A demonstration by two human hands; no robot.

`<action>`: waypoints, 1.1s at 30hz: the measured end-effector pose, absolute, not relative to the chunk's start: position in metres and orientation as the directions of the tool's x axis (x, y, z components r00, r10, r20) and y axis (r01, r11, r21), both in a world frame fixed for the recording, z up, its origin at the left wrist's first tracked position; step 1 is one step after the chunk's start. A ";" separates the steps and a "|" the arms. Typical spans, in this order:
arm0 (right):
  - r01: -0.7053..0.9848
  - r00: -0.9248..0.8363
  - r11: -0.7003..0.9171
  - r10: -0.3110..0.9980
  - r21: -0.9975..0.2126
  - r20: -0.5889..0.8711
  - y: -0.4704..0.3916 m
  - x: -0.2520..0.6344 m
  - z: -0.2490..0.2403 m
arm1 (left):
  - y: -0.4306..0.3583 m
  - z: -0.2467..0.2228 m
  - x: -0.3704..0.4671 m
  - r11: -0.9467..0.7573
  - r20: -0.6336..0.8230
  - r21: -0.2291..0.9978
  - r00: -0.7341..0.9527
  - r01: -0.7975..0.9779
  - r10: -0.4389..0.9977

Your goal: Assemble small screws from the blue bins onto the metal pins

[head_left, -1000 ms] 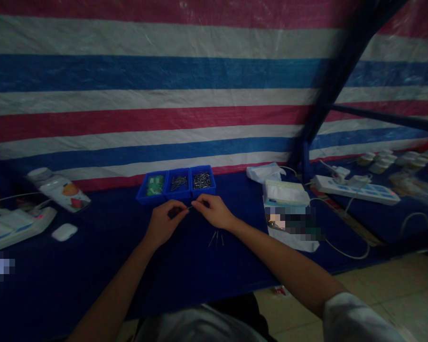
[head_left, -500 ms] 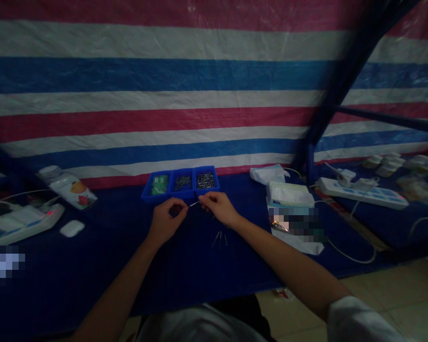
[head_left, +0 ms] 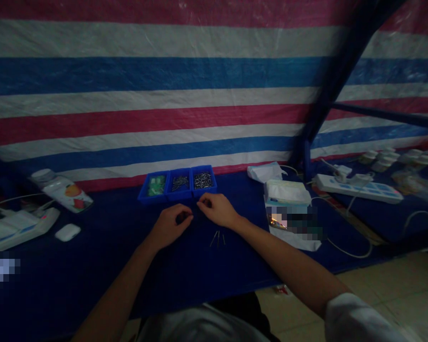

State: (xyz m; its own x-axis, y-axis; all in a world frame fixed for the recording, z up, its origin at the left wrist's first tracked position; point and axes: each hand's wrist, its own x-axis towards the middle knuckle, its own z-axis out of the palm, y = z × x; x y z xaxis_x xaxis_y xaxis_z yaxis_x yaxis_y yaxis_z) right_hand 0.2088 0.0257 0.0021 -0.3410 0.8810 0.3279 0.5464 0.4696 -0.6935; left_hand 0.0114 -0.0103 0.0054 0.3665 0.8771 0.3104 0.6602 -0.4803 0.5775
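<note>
As I look past the table, backdrop: sheet (head_left: 146, 121) striped red, white and blue, creased and dimly lit.
Surface: dark blue table (head_left: 185, 280), pale tiled floor (head_left: 388, 294) beyond its near edge.
Bins: three joined blue bins (head_left: 178, 195), one with green pieces, two with small metal parts.
Hands: left (head_left: 171, 225) and right (head_left: 218, 209) apart, fingers curled towards thumbs; I can't tell if either grips anything.
Pins: three, thin (head_left: 218, 239), loose on the table near the right wrist.
</note>
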 end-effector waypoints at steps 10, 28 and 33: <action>0.663 -0.366 0.501 0.865 -0.557 0.343 0.024 0.208 0.002 | -0.031 0.000 0.048 -0.629 0.142 0.379 0.629 0.679 0.765; 0.544 -0.428 0.631 0.776 -0.553 0.463 0.023 0.211 0.004 | -0.013 -0.005 0.027 -0.536 0.238 0.384 0.480 0.752 0.844; 0.440 -0.583 0.774 0.632 -0.455 0.510 0.020 0.208 0.001 | -0.005 -0.007 0.018 -0.453 0.309 0.499 0.337 0.739 0.889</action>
State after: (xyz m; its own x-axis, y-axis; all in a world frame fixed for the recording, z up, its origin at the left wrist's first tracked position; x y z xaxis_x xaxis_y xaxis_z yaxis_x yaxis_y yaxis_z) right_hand 0.2081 0.0197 0.0011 -0.5833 0.6322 0.5100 0.4403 0.7737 -0.4555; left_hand 0.0180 -0.0050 -0.0067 0.3369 0.8894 0.3089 0.7385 -0.4531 0.4993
